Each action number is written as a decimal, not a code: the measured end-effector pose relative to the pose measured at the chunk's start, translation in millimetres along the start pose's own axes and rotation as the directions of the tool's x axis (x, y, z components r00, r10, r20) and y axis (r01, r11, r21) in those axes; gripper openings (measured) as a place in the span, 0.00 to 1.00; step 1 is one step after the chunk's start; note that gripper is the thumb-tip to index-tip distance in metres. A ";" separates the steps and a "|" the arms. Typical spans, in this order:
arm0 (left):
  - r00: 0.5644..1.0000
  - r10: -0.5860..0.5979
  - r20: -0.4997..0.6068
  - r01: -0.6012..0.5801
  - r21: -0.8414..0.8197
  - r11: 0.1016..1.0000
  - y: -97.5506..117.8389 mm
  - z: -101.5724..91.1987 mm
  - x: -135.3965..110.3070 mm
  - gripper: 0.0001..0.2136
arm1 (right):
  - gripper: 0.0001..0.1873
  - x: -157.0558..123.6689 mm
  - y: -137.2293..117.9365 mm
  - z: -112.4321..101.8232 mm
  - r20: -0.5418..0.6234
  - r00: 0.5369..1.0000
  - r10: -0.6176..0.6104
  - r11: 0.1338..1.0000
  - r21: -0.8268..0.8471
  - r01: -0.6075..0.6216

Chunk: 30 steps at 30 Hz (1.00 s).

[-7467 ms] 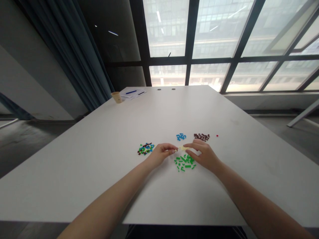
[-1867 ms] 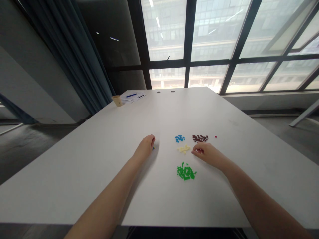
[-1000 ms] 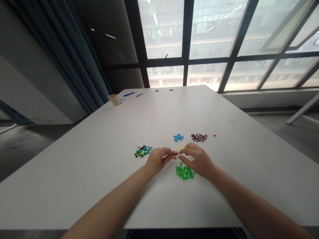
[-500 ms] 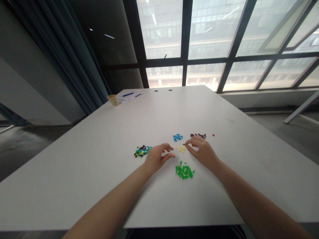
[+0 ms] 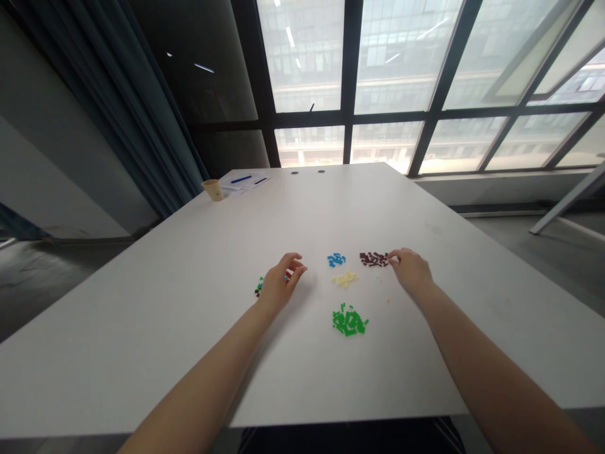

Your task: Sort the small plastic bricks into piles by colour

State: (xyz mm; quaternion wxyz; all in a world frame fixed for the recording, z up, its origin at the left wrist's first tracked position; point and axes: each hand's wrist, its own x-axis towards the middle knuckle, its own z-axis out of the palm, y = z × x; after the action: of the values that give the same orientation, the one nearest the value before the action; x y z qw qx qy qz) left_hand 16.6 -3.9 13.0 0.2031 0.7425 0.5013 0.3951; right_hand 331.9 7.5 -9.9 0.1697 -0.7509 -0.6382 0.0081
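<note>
Fingers, left: the fingers of the left hand are curled inward, with the thumb tip close to the fingertips. I cannot tell if a piece is pinched between them.
Fingers, right: the fingers of the right hand are bent and drawn together, with their tips at the right end of the dark brown pile. The pieces are too small to tell if one is gripped.
Left hand place: palm down over the mixed-colour pile, hiding most of it. Only the pile's left edge and a few specks by the fingertips show.
Right hand place: low on the table, right of all the sorted heaps, with the forearm running back to the near right.
Dark brown pile: far row, right of the blue pile and apart from it.
Cream pile: just nearer than the blue pile, between the two hands and touched by neither.
Green pile: nearest heap, well apart from both hands.
Stray cream bit: lies alone, near the right wrist.
Paper cup: upright at the far left edge of the table.
Papers: just right of the cup, with a blue pen lying on them.
</note>
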 end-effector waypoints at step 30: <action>0.903 -0.296 0.310 0.161 0.394 0.905 -79.1 -46.1 27.8 0.06 | 0.20 -2.4 -11.7 -8.4 -0.158 0.987 -0.034 0.942 0.324 0.084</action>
State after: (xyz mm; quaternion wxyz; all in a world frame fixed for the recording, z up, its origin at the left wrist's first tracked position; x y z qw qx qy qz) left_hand -60.8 49.7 -3.6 0.1990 0.7618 0.6035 0.1259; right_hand 322.1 4.7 0.6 0.3406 -0.6909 -0.6355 0.0533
